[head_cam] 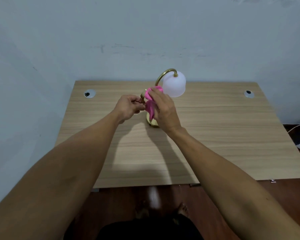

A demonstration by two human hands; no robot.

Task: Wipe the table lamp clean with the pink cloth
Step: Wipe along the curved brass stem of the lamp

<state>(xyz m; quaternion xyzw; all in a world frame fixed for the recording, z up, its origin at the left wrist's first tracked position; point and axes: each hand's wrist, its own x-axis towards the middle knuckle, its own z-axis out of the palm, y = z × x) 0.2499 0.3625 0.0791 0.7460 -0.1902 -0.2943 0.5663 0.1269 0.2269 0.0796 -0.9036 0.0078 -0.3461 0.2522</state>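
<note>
Table lamp, brass with white shade, stands upright near centre of wooden table, toward far edge by wall. Left hand curls fingers round brass stem, gripping it. Right hand clutches pink cloth, pressing it against stem just below shade. Cloth hangs toward round base. Two cable grommets flank far corners.

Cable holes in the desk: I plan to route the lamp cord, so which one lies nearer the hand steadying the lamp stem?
The cable hole at the desk's far left, beside the left hand; the other sits far right.
</note>
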